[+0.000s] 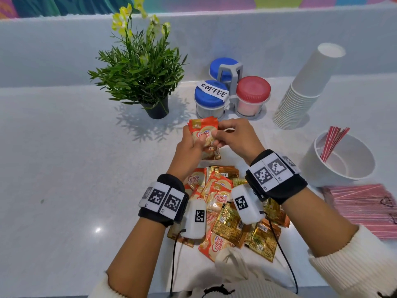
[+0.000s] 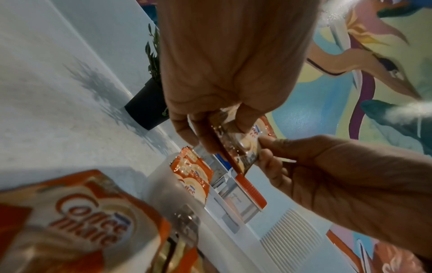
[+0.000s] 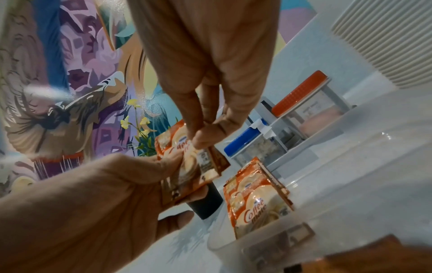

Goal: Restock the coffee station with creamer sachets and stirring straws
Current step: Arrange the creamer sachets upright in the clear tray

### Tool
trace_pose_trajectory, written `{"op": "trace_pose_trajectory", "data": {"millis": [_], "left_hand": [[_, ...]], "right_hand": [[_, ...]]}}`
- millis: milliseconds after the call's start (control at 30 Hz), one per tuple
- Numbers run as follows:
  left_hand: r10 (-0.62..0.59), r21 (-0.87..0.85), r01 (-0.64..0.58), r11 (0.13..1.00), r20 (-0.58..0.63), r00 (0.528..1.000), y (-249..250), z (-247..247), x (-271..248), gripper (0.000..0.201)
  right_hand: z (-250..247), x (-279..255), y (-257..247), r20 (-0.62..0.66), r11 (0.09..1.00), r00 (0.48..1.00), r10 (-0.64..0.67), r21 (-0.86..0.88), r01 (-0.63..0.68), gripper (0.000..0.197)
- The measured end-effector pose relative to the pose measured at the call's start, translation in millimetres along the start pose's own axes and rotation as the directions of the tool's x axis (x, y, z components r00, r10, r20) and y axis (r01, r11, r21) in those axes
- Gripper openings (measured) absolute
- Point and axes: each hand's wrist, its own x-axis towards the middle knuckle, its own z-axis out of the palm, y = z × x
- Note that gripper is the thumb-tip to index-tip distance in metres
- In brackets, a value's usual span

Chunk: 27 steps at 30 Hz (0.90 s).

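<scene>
Both hands hold a small stack of orange Coffee mate creamer sachets [image 1: 202,133] upright above the counter. My left hand [image 1: 192,143] grips its lower left side, and my right hand [image 1: 219,136] pinches its right edge. The left wrist view shows the held sachets [image 2: 243,146] between the left fingers [image 2: 201,136] and the right fingertips [image 2: 266,144]. Just below stands a translucent tub [image 3: 233,240] with more sachets [image 3: 254,195] upright in it. A loose pile of sachets [image 1: 225,211] lies under my wrists. Red stirring straws [image 1: 334,143] lean in a white bowl [image 1: 352,168] at right.
A pack of pink-wrapped straws [image 1: 365,207] lies at the right edge. Behind the hands stands a grey caddy [image 1: 229,74] of jars, one blue lid labelled COFFEE [image 1: 211,92] and one red lid [image 1: 253,88]. A paper cup stack [image 1: 305,89] leans at back right, a potted plant [image 1: 141,72] at back left.
</scene>
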Motion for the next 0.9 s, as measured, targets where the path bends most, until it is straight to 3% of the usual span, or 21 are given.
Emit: {"op": "trace_pose_trajectory", "data": {"millis": [133,267,533,667,767,900], "left_hand": [[0.013,0.161,-0.012,0.987,-0.009,1.0,-3.9,-2.6,15.6,0.035],[-0.094,0.365,0.119,0.923,-0.085,0.992,-10.4,-6.1,28.6,0.035],[-0.279,0.341,0.267,0.901,-0.013,0.96,-24.2,-4.9,39.1,0.052],[-0.269,0.35,0.252,0.902,-0.001,0.963,-25.0,-1.2,39.8,0.053],[-0.265,0.348,0.241,0.906,0.022,0.964,-25.2,0.7,40.0,0.055],[-0.214,0.354,0.18,0.918,0.061,0.975,-22.8,4.1,38.2,0.063]], "right_hand": [[-3.2,8.6,2.8,0.011,0.996,1.0,-0.014,-0.092,0.014,0.002],[-4.3,17.1,15.6,-0.023,0.962,0.999,0.023,-0.27,-0.028,0.008],[4.0,26.2,39.4,0.052,0.899,0.973,0.226,-0.394,-0.188,0.028],[9.0,29.9,40.2,-0.028,0.907,0.983,0.18,-0.383,-0.177,0.028],[9.8,30.5,37.7,-0.072,0.904,0.99,0.125,-0.403,-0.144,0.004],[10.7,30.6,36.8,-0.06,0.905,0.995,0.078,-0.414,-0.096,0.014]]}}
